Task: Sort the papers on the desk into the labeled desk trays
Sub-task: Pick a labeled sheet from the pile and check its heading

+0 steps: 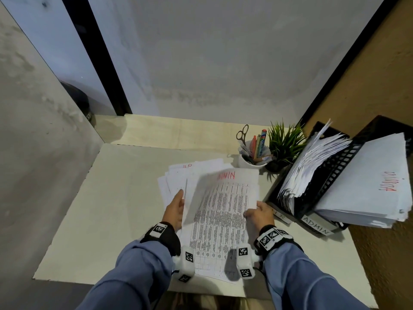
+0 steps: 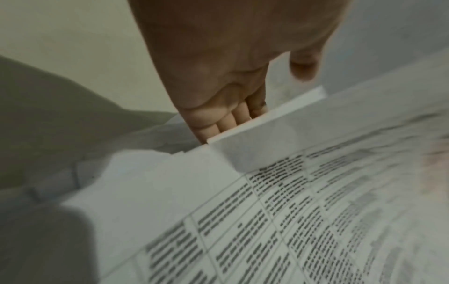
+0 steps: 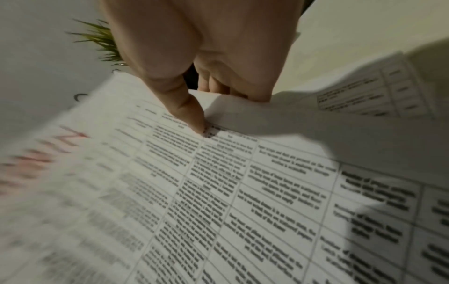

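I hold a printed table sheet headed ADMIN in red [image 1: 221, 211] [image 2: 316, 201] [image 3: 218, 192] lifted and bowed above the desk. My left hand [image 1: 177, 204] [image 2: 245, 100] has its fingers tucked under the sheet's left edge, thumb above it. My right hand [image 1: 260, 213] [image 3: 187, 107] pinches the right edge, thumb pressing on top, fingers curled beneath. A fanned pile of papers [image 1: 176, 175] lies under the sheet. At the right stand two black trays: one labelled ADMIN [image 1: 335, 182] with a thick stack, and one [image 1: 319, 127] crammed with papers, its label partly hidden.
A white cup [image 1: 252, 163] with scissors and pens and a small potted plant [image 1: 283, 144] stand behind the pile, close to the trays. Partition walls close the desk [image 1: 111, 209] at left, back and right. The desk's front edge runs just under my wrists.
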`<state>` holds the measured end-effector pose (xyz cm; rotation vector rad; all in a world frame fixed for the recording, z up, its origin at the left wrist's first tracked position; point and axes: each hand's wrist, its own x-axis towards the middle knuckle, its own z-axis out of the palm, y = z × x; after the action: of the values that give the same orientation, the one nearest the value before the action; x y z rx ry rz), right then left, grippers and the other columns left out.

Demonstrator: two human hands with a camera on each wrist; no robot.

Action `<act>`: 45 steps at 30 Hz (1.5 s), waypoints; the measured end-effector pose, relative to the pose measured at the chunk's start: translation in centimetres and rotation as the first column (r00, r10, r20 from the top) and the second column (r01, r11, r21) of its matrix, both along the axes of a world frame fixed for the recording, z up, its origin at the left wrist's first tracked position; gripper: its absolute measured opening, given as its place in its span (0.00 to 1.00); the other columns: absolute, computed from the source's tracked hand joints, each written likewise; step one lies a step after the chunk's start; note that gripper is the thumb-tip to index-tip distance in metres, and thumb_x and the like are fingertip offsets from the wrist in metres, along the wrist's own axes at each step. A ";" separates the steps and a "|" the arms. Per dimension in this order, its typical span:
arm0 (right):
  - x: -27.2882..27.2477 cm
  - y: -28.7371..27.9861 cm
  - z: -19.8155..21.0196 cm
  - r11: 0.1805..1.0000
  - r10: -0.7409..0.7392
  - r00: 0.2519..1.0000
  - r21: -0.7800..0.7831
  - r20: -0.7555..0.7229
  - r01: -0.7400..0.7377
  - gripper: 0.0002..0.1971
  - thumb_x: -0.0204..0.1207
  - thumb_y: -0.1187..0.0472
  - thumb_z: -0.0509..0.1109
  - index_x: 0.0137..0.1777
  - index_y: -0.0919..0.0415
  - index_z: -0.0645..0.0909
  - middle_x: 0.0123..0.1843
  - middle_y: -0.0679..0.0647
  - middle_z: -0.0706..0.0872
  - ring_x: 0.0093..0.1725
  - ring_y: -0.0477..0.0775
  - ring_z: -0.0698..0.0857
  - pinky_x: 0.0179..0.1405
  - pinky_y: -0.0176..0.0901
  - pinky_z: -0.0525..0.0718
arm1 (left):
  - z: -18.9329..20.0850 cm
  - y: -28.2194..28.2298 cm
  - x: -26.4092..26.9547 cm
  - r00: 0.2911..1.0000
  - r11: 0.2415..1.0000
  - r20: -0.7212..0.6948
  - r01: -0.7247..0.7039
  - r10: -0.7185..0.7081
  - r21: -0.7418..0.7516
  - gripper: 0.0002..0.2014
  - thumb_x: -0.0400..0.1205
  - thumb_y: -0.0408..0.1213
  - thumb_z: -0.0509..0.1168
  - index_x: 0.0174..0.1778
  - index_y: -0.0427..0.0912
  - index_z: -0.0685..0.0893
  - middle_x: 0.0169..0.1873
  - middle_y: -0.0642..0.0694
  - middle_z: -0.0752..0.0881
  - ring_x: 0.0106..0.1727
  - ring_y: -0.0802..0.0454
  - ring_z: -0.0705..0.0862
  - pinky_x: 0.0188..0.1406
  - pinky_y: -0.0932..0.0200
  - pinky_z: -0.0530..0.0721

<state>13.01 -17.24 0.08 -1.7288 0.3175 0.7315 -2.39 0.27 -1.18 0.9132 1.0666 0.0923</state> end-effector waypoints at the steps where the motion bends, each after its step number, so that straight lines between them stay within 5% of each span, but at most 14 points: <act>1: -0.1 0.0 -0.1 0.999 0.023 1.000 -0.027 0.010 -0.023 0.19 0.62 0.82 0.68 0.55 0.83 0.74 0.53 0.80 0.81 0.38 0.60 0.78 0.27 0.29 0.78 | 0.2 -0.1 0.0 1.000 1.000 0.024 0.008 -0.008 -0.013 0.31 0.78 0.65 0.58 0.57 0.39 0.85 0.52 0.41 0.88 0.51 0.43 0.86 0.54 0.53 0.82; 3: -0.1 -0.2 0.3 0.998 0.041 0.999 -0.054 -0.001 -0.041 0.18 0.67 0.82 0.66 0.56 0.89 0.71 0.60 0.85 0.76 0.39 0.57 0.75 0.29 0.30 0.78 | 0.7 -0.6 0.0 0.998 1.000 0.062 0.015 -0.014 -0.008 0.42 0.68 0.74 0.59 0.65 0.41 0.82 0.60 0.41 0.87 0.61 0.43 0.85 0.66 0.47 0.80; 6: 0.2 0.1 1.5 0.990 0.133 0.990 -0.061 0.039 -0.130 0.11 0.69 0.79 0.67 0.51 0.83 0.77 0.52 0.72 0.85 0.44 0.59 0.81 0.45 0.44 0.80 | 1.9 -1.2 0.3 0.997 0.986 0.060 0.042 -0.052 0.164 0.44 0.60 0.70 0.72 0.65 0.44 0.79 0.63 0.45 0.83 0.67 0.46 0.80 0.73 0.44 0.73; 10: 0.6 1.1 5.4 0.983 0.140 0.957 0.083 0.253 -0.165 0.11 0.73 0.80 0.63 0.50 0.70 0.83 0.51 0.64 0.88 0.49 0.61 0.85 0.52 0.52 0.84 | 5.4 -1.1 1.8 0.989 0.913 0.150 -0.061 0.000 0.402 0.06 0.75 0.28 0.72 0.43 0.35 0.81 0.39 0.42 0.87 0.43 0.49 0.88 0.46 0.61 0.84; 12: 0.5 1.4 8.2 0.970 0.116 0.923 0.158 0.367 -0.185 0.15 0.74 0.79 0.64 0.55 0.65 0.84 0.50 0.58 0.89 0.49 0.54 0.87 0.53 0.46 0.86 | 8.1 -0.7 2.5 0.975 0.862 0.222 -0.118 0.006 0.493 0.08 0.76 0.23 0.68 0.40 0.40 0.79 0.36 0.45 0.87 0.36 0.58 0.87 0.39 0.65 0.84; 18: -0.5 0.8 11.2 0.935 0.052 0.881 0.288 0.471 -0.209 0.18 0.71 0.80 0.66 0.46 0.55 0.84 0.44 0.47 0.89 0.45 0.43 0.89 0.43 0.32 0.86 | 10.0 -0.7 2.2 0.964 0.782 0.259 -0.115 -0.060 0.613 0.16 0.77 0.29 0.70 0.60 0.42 0.80 0.50 0.52 0.87 0.50 0.60 0.86 0.42 0.70 0.84; 24: -3.1 -0.1 6.7 0.972 0.207 0.954 0.062 0.215 -0.225 0.10 0.74 0.76 0.66 0.54 0.78 0.79 0.54 0.74 0.84 0.52 0.62 0.86 0.38 0.35 0.87 | 7.1 -2.5 1.3 0.973 0.847 -0.021 0.212 -0.232 0.487 0.10 0.74 0.44 0.72 0.49 0.47 0.83 0.48 0.43 0.89 0.50 0.44 0.88 0.44 0.58 0.85; 27: -2.0 -0.7 8.7 0.963 0.204 0.935 0.113 0.292 -0.245 0.09 0.76 0.75 0.65 0.54 0.70 0.81 0.46 0.58 0.87 0.44 0.48 0.85 0.37 0.31 0.86 | 10.0 -1.9 2.4 0.942 0.729 -0.057 0.293 -0.331 0.619 0.08 0.81 0.44 0.66 0.49 0.44 0.84 0.44 0.45 0.87 0.46 0.49 0.86 0.48 0.58 0.83; 30: 0.0 -2.4 12.4 0.958 0.141 0.872 0.156 0.470 -0.239 0.08 0.75 0.75 0.66 0.47 0.63 0.82 0.40 0.49 0.85 0.37 0.40 0.85 0.36 0.30 0.84 | 14.6 -1.8 3.9 0.907 0.666 0.035 0.282 -0.420 0.691 0.12 0.82 0.40 0.65 0.37 0.36 0.83 0.31 0.44 0.80 0.33 0.51 0.79 0.37 0.62 0.77; 33: 2.5 -5.7 16.3 0.943 0.037 0.788 0.239 0.615 -0.231 0.16 0.75 0.74 0.67 0.59 0.58 0.80 0.49 0.49 0.86 0.47 0.39 0.85 0.48 0.31 0.84 | 19.5 -2.9 5.4 0.871 0.622 0.170 0.181 -0.461 0.762 0.19 0.81 0.39 0.66 0.27 0.32 0.77 0.25 0.47 0.76 0.28 0.55 0.75 0.32 0.64 0.72; 38: 8.2 -13.3 18.4 0.968 -0.200 0.574 0.069 0.794 0.242 0.26 0.72 0.61 0.74 0.70 0.58 0.74 0.56 0.54 0.82 0.58 0.52 0.80 0.60 0.50 0.81 | 24.0 -7.8 9.9 0.795 0.530 0.285 0.054 -0.536 0.846 0.22 0.78 0.45 0.64 0.31 0.26 0.77 0.26 0.45 0.75 0.29 0.54 0.73 0.31 0.61 0.69; 40: 9.9 -16.1 17.5 0.899 -0.135 0.629 -0.172 0.766 0.403 0.39 0.68 0.50 0.76 0.78 0.59 0.65 0.72 0.60 0.73 0.73 0.62 0.70 0.72 0.64 0.70 | 24.7 -10.5 11.8 0.775 0.479 0.273 0.043 -0.570 0.877 0.19 0.79 0.43 0.64 0.27 0.34 0.77 0.23 0.50 0.75 0.29 0.55 0.71 0.31 0.61 0.67; 42: 10.8 -17.8 16.2 0.854 -0.106 0.803 -0.360 0.586 0.375 0.50 0.66 0.46 0.79 0.82 0.62 0.55 0.80 0.64 0.63 0.79 0.67 0.62 0.77 0.65 0.63 | 24.8 -13.4 13.8 0.768 0.413 0.259 0.008 -0.585 0.911 0.14 0.82 0.33 0.63 0.29 0.43 0.80 0.19 0.58 0.74 0.24 0.63 0.67 0.26 0.67 0.65; 45: 11.4 -18.9 13.7 0.906 -0.182 0.915 -0.300 0.360 0.298 0.47 0.61 0.52 0.83 0.76 0.69 0.65 0.72 0.66 0.76 0.69 0.67 0.77 0.70 0.61 0.75 | 23.9 -17.2 16.3 0.758 0.279 0.176 0.008 -0.627 0.960 0.15 0.81 0.26 0.60 0.59 0.42 0.85 0.38 0.53 0.89 0.35 0.66 0.81 0.37 0.68 0.83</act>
<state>24.46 -36.11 13.74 -2.0632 0.4451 0.2026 13.88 -16.96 22.67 2.0387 0.1101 0.6389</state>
